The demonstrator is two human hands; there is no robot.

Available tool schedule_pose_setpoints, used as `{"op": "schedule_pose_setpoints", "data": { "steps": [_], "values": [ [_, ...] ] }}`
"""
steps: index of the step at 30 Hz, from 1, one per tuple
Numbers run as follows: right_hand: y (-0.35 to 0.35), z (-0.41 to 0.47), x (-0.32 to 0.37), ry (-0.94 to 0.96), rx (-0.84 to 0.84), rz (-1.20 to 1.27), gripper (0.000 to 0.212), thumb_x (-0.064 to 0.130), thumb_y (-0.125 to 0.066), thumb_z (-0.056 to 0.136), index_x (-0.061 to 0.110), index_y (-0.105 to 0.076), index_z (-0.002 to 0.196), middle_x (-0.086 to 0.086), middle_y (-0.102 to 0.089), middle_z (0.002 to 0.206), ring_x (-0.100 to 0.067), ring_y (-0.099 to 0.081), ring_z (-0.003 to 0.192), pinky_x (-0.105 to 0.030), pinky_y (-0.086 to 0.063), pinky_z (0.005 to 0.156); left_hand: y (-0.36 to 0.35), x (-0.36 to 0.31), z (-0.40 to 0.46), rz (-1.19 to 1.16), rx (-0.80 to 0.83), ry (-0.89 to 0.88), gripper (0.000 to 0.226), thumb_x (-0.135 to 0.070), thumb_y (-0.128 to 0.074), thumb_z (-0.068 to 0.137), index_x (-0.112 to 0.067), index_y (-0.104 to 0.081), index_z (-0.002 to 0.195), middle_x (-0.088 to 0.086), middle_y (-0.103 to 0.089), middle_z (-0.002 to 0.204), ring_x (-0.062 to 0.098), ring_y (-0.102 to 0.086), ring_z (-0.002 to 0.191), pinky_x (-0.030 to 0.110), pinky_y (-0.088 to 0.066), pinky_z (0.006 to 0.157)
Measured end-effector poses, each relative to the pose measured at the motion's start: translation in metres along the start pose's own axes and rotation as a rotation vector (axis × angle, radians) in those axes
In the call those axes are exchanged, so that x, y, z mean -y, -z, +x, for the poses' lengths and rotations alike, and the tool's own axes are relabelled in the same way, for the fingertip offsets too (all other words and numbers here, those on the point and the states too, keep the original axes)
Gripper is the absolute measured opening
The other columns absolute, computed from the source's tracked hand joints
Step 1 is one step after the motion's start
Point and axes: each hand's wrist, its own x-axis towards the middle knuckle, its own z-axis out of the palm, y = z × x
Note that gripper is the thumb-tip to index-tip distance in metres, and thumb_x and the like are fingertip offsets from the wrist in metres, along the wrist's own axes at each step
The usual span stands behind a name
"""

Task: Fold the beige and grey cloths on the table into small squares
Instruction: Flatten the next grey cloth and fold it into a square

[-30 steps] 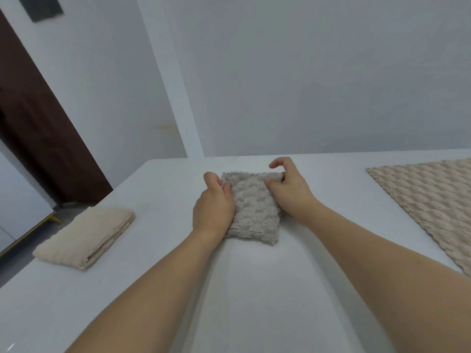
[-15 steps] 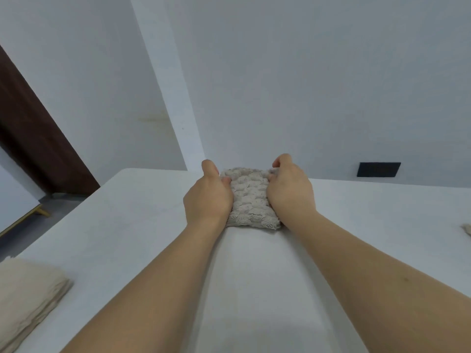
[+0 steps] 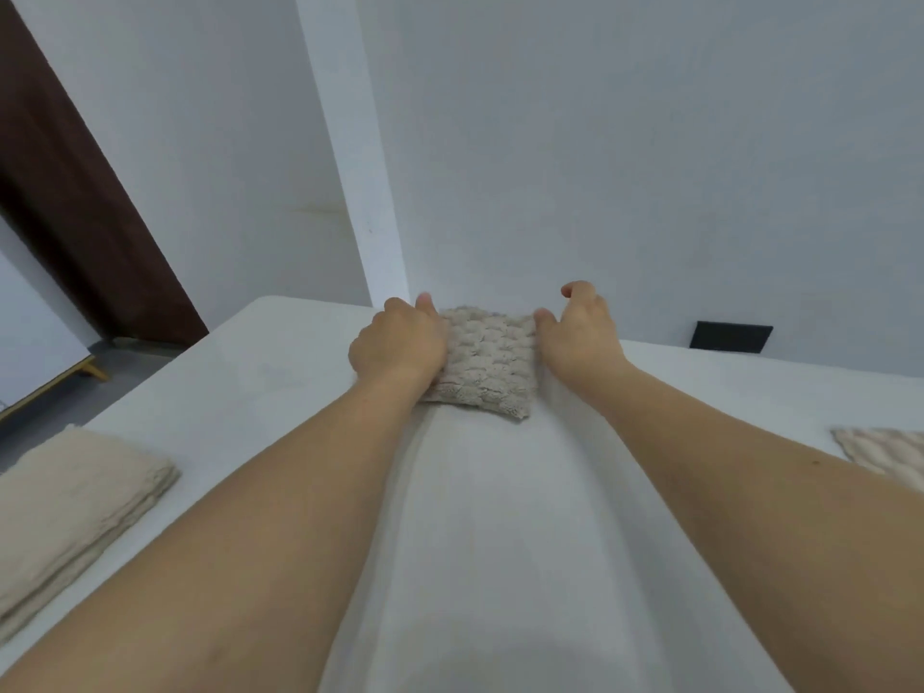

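- We see a small folded grey cloth point(image 3: 484, 362) lying at 12 o'clock on the white surface point(image 3: 500, 517).
- Our left hand point(image 3: 397, 342) rests on its left edge, fingers curled around it.
- Our right hand point(image 3: 580, 332) sits just beside its right edge, fingers loosely spread, gripping nothing.
- A folded beige cloth point(image 3: 70, 497) lies at 9 o'clock.
- A woven cloth point(image 3: 885, 452) peeks in at 3 o'clock.

The right hand point(image 3: 580, 337) has let go of the folded grey cloth point(image 3: 487, 360); its fingers now lifted off the edge.
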Motion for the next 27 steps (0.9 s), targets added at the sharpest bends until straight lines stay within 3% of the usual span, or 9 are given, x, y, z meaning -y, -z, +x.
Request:
{"op": "schedule_pose_setpoints", "data": {
  "steps": [4,8,11,14,17,20,24,27],
  "values": [
    [0.037,-0.035,-0.001,0.104,0.056,-0.158,0.041,0.025,-0.044,0.099,0.011,-0.039,0.137,-0.010,-0.044,0.136,-0.029,-0.042,0.126,-0.038,-0.037,0.101,0.035,-0.001,-0.035,0.022,-0.152,-0.147,0.045,-0.036,-0.018,0.102,-0.006,-0.052,0.102,0.013,-0.062,0.105,0.037,-0.057,0.099,0.041,-0.036,0.081],
    [0.072,-0.090,-0.016,0.148,0.137,-0.200,0.040,0.025,-0.044,0.098,0.016,-0.040,0.136,-0.004,-0.045,0.134,-0.022,-0.045,0.119,-0.035,-0.041,0.094,0.062,-0.002,-0.100,0.034,-0.075,-0.325,0.034,-0.032,-0.023,0.100,-0.010,-0.047,0.090,0.010,-0.060,0.094,0.034,-0.055,0.089,0.042,-0.044,0.084],
    [0.105,-0.145,-0.026,0.133,0.213,-0.204,0.035,0.026,-0.045,0.097,0.018,-0.045,0.131,0.000,-0.051,0.126,-0.017,-0.049,0.104,-0.028,-0.039,0.083,0.090,0.007,-0.154,-0.007,0.137,-0.351,0.035,-0.031,-0.028,0.100,-0.009,-0.054,0.094,0.009,-0.060,0.099,0.029,-0.055,0.094,0.037,-0.044,0.084],
    [0.139,-0.200,-0.035,0.102,0.293,-0.263,0.031,0.027,-0.047,0.096,0.021,-0.051,0.126,0.004,-0.054,0.118,-0.017,-0.052,0.099,-0.027,-0.039,0.080,0.114,0.018,-0.206,-0.154,0.323,-0.258,0.033,-0.024,-0.038,0.098,-0.003,-0.060,0.110,0.010,-0.062,0.102,0.026,-0.056,0.089,0.034,-0.046,0.079],
    [0.173,-0.250,-0.040,0.087,0.410,-0.393,0.032,0.032,-0.052,0.095,0.022,-0.051,0.125,0.004,-0.054,0.121,-0.017,-0.051,0.105,-0.029,-0.042,0.088,0.125,0.021,-0.268,-0.212,0.528,-0.147,0.024,-0.021,-0.044,0.094,-0.006,-0.056,0.109,0.008,-0.062,0.094,0.023,-0.058,0.069,0.030,-0.046,0.063],
    [0.196,-0.287,-0.045,0.056,0.503,-0.418,0.034,0.034,-0.056,0.093,0.020,-0.054,0.124,0.005,-0.051,0.117,-0.018,-0.051,0.113,-0.032,-0.042,0.097,0.124,0.013,-0.328,-0.228,0.759,-0.152,0.020,-0.025,-0.050,0.094,-0.008,-0.054,0.105,0.007,-0.061,0.096,0.025,-0.062,0.065,0.030,-0.051,0.060],
    [0.196,-0.315,-0.057,0.092,0.643,-0.473,0.024,0.035,-0.070,0.080,0.027,-0.062,0.101,0.007,-0.059,0.095,-0.013,-0.057,0.082,-0.028,-0.046,0.075,0.114,-0.001,-0.396,-0.139,1.009,-0.131,0.030,-0.033,-0.059,0.091,-0.004,-0.060,0.097,0.011,-0.062,0.086,0.027,-0.060,0.062,0.037,-0.055,0.067],
    [0.192,-0.323,-0.061,0.097,0.638,-0.458,0.010,0.027,-0.068,0.079,0.022,-0.062,0.084,0.005,-0.062,0.078,-0.015,-0.051,0.063,-0.029,-0.043,0.058,0.107,-0.006,-0.433,-0.078,1.005,-0.122,0.038,-0.043,-0.072,0.082,-0.007,-0.059,0.085,0.006,-0.054,0.071,0.022,-0.051,0.057,0.032,-0.053,0.063]
  ]
}}
